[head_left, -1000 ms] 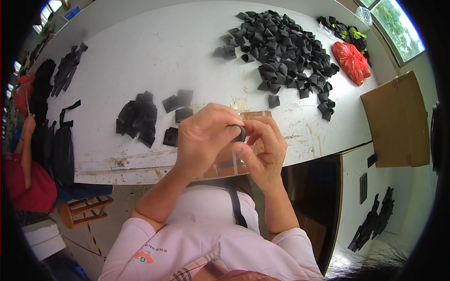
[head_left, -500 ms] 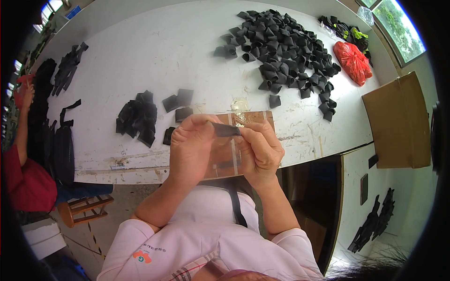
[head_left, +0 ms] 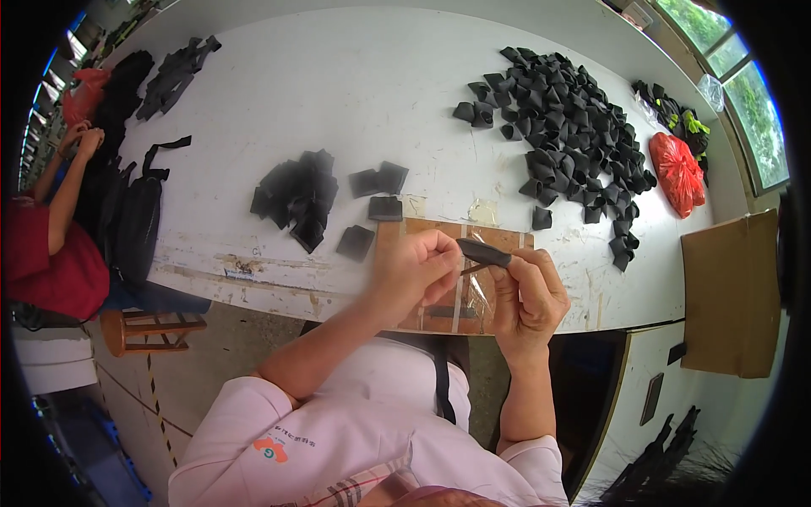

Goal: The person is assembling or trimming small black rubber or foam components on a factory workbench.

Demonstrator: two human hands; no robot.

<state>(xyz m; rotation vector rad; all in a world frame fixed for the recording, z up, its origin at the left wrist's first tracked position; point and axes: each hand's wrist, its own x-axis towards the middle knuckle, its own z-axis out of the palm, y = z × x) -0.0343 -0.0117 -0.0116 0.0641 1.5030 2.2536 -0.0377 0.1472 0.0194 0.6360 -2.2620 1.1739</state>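
Observation:
A small folded piece of black fabric [head_left: 484,253] is raised above a brown board [head_left: 414,226] at the table's front edge. My right hand [head_left: 532,297] pinches its right end between thumb and fingers. My left hand [head_left: 414,272] is closed, its curled fingers against the left end of the same piece; the exact grip is partly hidden. A thin lower flap of the piece hangs between the two hands. Left of the board lie several flat black squares [head_left: 386,209] and a heap of black pieces [head_left: 297,196].
A large pile of folded black pieces [head_left: 574,127] covers the table's far right. Beside it are a red plastic bag [head_left: 677,174] and a cardboard box [head_left: 728,296]. At left, a person in a red shirt [head_left: 59,258] works near black straps [head_left: 139,220] and a wooden stool [head_left: 152,331].
Both hands appear lower right of the heap as the view has shifted left. My left fingers have curled and turned, and the black piece now tilts down to the right.

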